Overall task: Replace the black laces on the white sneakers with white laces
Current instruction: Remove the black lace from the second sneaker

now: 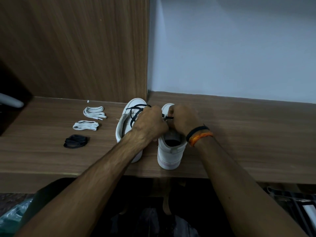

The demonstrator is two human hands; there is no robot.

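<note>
Both forearms come in from 6 o'clock over a dark floor and reach to the middle of a wooden shelf (239, 134), brown with a fine grain, whose front edge runs across the lower part of the view. On the right wrist sit a black band (197, 131) and an orange thread (201, 138). Two white sneakers stand side by side at the centre, toes toward 12 o'clock: the left sneaker (124, 127) and the right sneaker (170, 151). The left hand (150, 124) is clenched around the black lace (135, 111), which loops loosely over the left sneaker. The right hand (183, 118) pinches the same lace above the right sneaker. At 9 o'clock from the shoes lie two folded white laces (94, 112) (86, 125), and nearer, a bundled black lace (76, 141). Behind, at 11 o'clock, rises a wooden panel (77, 48); at 1 o'clock, a pale bluish wall (230, 48).
</note>
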